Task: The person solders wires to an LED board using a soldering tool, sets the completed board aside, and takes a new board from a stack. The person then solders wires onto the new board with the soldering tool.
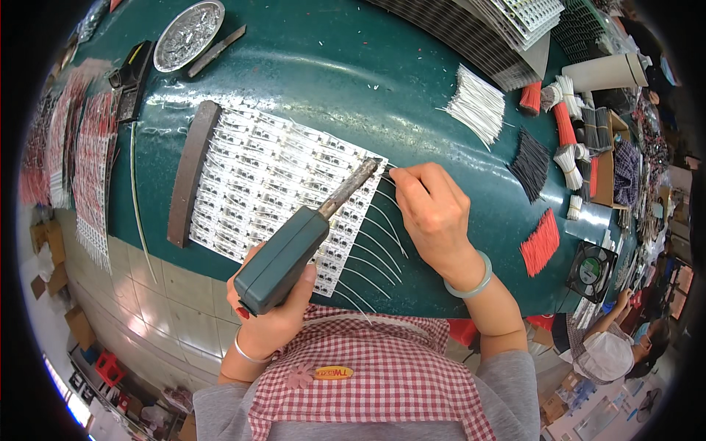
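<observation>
My left hand point(276, 309) is wrapped round a dark green soldering gun point(283, 257). Its metal barrel points up and right, and the tip rests over the top right corner of a white circuit board panel point(294, 198). Rows of small black parts and white wires cover the panel. Several white wires point(379, 246) stick out from its right edge. Just beyond that corner, my right hand point(434, 209) pinches a thin wire close to the soldering tip; its colour and far end are mostly hidden by the fingers. A brown bar point(193, 176) lies along the panel's left side.
White point(476, 106), black point(528, 165) and red wire piles point(539, 242) lie to the right, with a small fan point(590, 270). Far left are a metal dish point(189, 37) and wired panels point(95, 147). Stacked panels point(478, 37) stand at the back. A co-worker point(610, 349) is at right.
</observation>
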The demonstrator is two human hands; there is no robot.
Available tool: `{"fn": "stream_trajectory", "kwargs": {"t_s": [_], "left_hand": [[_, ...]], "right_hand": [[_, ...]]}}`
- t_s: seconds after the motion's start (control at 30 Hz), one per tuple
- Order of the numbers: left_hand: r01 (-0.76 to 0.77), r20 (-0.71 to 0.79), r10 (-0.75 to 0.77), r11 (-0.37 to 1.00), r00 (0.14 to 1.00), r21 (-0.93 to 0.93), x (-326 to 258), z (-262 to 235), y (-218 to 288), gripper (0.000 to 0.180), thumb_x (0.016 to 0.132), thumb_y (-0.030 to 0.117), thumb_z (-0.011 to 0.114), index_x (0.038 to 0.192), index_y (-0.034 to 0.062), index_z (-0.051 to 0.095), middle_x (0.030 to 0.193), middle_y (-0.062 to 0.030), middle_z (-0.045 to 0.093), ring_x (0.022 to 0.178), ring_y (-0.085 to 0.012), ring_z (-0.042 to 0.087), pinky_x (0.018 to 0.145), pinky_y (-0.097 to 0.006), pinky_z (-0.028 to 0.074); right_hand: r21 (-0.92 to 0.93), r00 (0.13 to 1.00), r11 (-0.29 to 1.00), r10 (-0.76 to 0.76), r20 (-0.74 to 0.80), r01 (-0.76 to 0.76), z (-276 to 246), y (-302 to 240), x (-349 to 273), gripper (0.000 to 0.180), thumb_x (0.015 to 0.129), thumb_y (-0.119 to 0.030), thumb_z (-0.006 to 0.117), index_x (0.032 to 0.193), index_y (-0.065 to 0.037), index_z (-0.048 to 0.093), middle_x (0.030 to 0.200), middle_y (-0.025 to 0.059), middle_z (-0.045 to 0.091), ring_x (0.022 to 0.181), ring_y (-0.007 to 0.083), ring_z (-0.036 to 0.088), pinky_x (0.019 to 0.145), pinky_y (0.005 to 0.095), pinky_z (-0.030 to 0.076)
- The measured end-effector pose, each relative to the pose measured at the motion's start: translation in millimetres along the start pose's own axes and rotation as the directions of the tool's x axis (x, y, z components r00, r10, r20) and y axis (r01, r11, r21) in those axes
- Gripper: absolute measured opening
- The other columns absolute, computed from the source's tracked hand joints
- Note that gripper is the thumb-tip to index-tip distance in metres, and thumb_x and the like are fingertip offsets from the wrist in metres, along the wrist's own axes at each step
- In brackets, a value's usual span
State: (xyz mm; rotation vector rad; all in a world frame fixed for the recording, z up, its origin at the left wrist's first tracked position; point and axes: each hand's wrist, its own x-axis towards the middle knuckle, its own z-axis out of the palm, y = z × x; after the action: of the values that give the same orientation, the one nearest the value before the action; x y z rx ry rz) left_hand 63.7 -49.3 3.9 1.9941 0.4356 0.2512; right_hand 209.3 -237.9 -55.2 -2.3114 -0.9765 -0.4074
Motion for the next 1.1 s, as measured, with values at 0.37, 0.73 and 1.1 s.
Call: {"fn": "stream_trajectory", "kwargs": {"t_s": [0.37, 0.73, 1.1], "left_hand": [[0.045, 0.009, -0.045, 0.999, 0.999, -0.014, -7.5, -3.3, -1.2, 0.026, 0.077, 0.002, 0.075, 0.101, -0.0039, 0.07, 0.088, -0.0108, 0.069, 0.072, -0.0148, 0.063, 0.066, -0.026, 0.05], [0.043, -0.005, -0.043, 0.999, 0.999, -0.018, -10.3, -2.6, -4.1, 0.023, 0.076, -0.001, 0.075, 0.098, -0.0051, 0.07, 0.086, -0.0106, 0.069, 0.071, -0.0144, 0.062, 0.066, -0.026, 0.049], [0.078, 0.014, -0.077, 0.993, 0.997, -0.089, -4.7, 3.1, -3.8, 0.021, 0.076, -0.002, 0.074, 0.096, -0.0053, 0.07, 0.086, -0.0105, 0.068, 0.07, -0.0137, 0.062, 0.064, -0.025, 0.05]], "right_hand": [[0.008, 0.994, 0.999, -0.045, -0.099, 0.046, -2.5, -3.1, -3.2, 0.024, 0.068, 0.004, 0.067, 0.091, 0.001, 0.065, 0.08, 0.0079, 0.059, 0.07, 0.0229, 0.059, 0.058, 0.0321, 0.048], [0.03, 0.996, 0.999, -0.029, -0.082, 0.031, 1.8, -3.3, -8.1, 0.023, 0.067, 0.004, 0.068, 0.09, 0.001, 0.065, 0.08, 0.0076, 0.06, 0.071, 0.0223, 0.058, 0.058, 0.0313, 0.048], [-0.007, 0.998, 1.0, -0.014, -0.056, 0.014, 3.9, -1.0, -7.8, 0.026, 0.067, 0.005, 0.067, 0.093, 0.002, 0.066, 0.081, 0.0078, 0.06, 0.072, 0.0221, 0.058, 0.057, 0.0306, 0.048]]}}
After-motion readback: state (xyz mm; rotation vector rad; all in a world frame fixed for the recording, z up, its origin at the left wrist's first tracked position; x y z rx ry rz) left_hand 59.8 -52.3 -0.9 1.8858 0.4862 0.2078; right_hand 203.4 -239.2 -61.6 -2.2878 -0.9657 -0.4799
